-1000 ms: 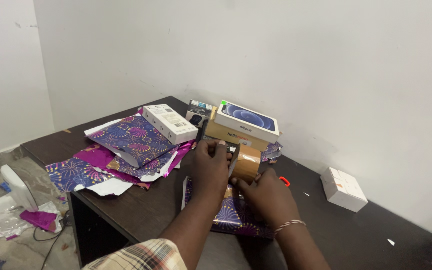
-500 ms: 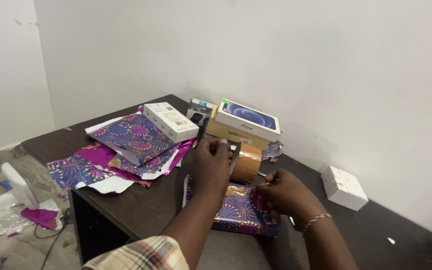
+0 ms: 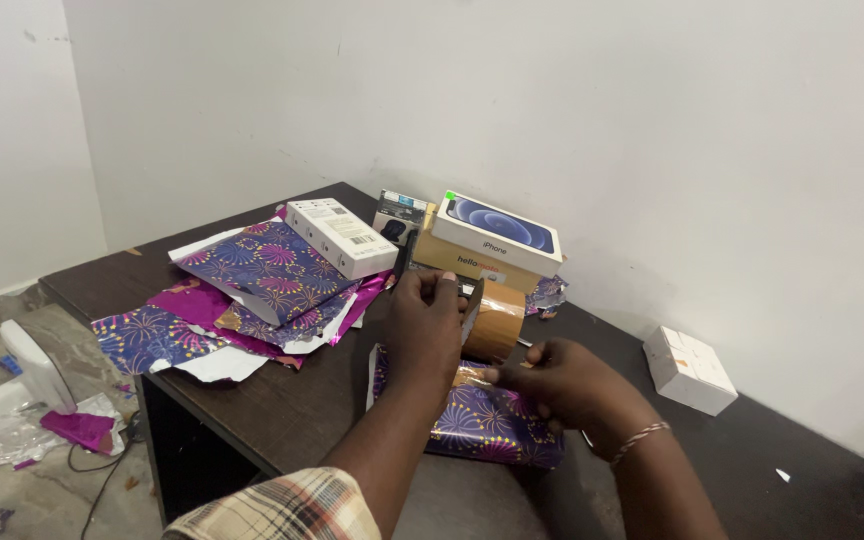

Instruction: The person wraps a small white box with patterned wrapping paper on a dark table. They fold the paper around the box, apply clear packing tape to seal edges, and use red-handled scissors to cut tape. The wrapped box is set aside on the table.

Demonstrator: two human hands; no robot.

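Dark wooden table (image 3: 282, 420) set in a white-walled corner. Loose sheets of purple firework-print wrapping paper (image 3: 252, 290) heaped on its left part, long white box (image 3: 340, 236) lying on top of the heap. At the back edge, white phone box (image 3: 497, 232) stacked on a tan box (image 3: 444, 260). Small white box (image 3: 689, 370) off to the right, well apart.

Wrapped parcel (image 3: 482, 425) flat on the table near the front edge, covered in the same purple paper, directly under both hands.

Brown tape roll (image 3: 497, 320) held upright just above the parcel's far side. Left hand (image 3: 424, 325) closed around the roll from the left; dark piece at its fingertips, possibly a cutter, too small to tell. Right hand (image 3: 562, 380) narrowed to a pinch on the free end of the tape strip (image 3: 467, 377), drawn out from the roll over the parcel top.

Judged step: strip pulled out, not yet pressed down or cut. Laying it would call for keeping the strip taut, lowering it across the paper seam, then rubbing it flat before severing at the roll.
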